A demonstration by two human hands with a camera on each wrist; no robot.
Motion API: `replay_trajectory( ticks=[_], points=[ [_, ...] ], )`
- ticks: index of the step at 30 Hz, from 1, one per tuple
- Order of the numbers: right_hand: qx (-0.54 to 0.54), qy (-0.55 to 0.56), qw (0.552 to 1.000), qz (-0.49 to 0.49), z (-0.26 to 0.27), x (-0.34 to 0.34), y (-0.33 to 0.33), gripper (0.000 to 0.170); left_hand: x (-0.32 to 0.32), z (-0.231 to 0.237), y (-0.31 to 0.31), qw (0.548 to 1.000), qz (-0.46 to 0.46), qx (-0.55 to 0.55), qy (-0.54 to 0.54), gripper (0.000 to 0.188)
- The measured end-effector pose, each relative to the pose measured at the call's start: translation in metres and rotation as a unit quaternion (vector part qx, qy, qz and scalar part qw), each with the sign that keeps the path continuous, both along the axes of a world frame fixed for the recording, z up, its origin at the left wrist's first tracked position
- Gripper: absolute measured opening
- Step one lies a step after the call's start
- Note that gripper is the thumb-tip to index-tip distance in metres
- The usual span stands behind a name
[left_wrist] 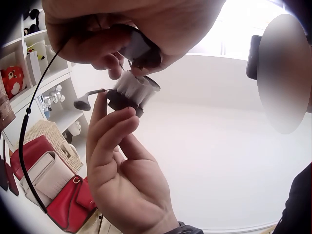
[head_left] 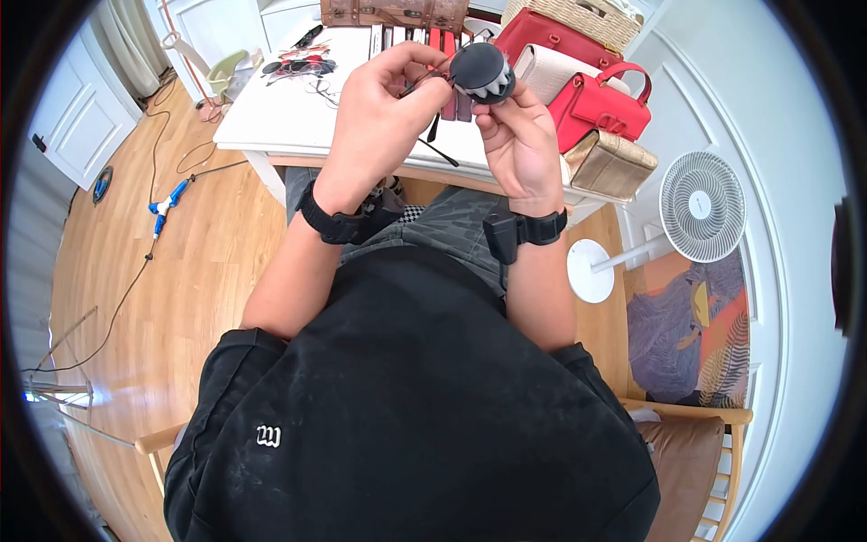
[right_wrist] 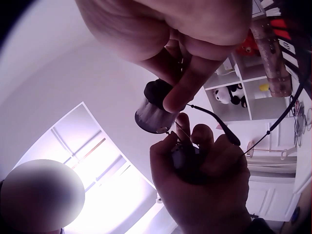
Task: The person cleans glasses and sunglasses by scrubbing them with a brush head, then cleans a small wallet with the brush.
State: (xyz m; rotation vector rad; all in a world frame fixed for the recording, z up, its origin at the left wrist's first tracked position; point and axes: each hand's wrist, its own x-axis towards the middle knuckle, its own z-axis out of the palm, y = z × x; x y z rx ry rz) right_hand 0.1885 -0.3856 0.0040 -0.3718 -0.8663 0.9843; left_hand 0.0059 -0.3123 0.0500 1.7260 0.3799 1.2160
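My left hand [head_left: 375, 117] pinches a pair of sunglasses by the front, the frame largely hidden behind the fingers. A dark lens [left_wrist: 139, 51] shows under those fingers in the left wrist view. One thin black-tipped temple [right_wrist: 226, 130] sticks out beside the hands in the right wrist view. Between its thumb and fingertips my right hand [head_left: 524, 149] holds a small loupe [head_left: 480, 70], black at one end with a translucent body. In the right wrist view, the loupe's wide rim is right at the glasses and the left fingertips.
On the white table [head_left: 244, 126] lie several other glasses [head_left: 302, 68] at the left and a row of cases in the middle. Red handbags [head_left: 601, 113], a gold bag [head_left: 610, 165] and a woven basket stand at the right. A white fan [head_left: 703, 206] is beside the table.
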Motion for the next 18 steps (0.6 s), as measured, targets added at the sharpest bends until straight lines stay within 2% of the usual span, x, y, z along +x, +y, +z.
replay_trajectory(
  ticks=[4,6,9,12,18],
  points=[
    [0.015,-0.019,1.0,-0.018,0.003,-0.001,-0.001,0.018,-0.003,0.006,-0.008,1.0,-0.01,-0.011,-0.01,0.028],
    [0.025,-0.032,0.998,-0.054,0.004,-0.005,-0.003,0.02,-0.009,0.013,-0.015,0.999,0.019,0.031,0.04,0.03],
    [0.034,-0.038,0.996,-0.076,0.001,-0.004,-0.002,0.022,-0.011,0.016,-0.021,0.996,0.038,0.062,0.047,0.029],
    [0.087,-0.041,0.994,-0.058,-0.005,-0.001,0.002,0.023,-0.011,0.015,-0.023,0.995,0.047,0.074,0.056,0.029],
    [0.108,-0.078,0.988,-0.076,-0.015,-0.001,0.006,0.026,-0.014,0.021,-0.029,0.993,0.047,0.086,0.066,0.028]
  ],
)
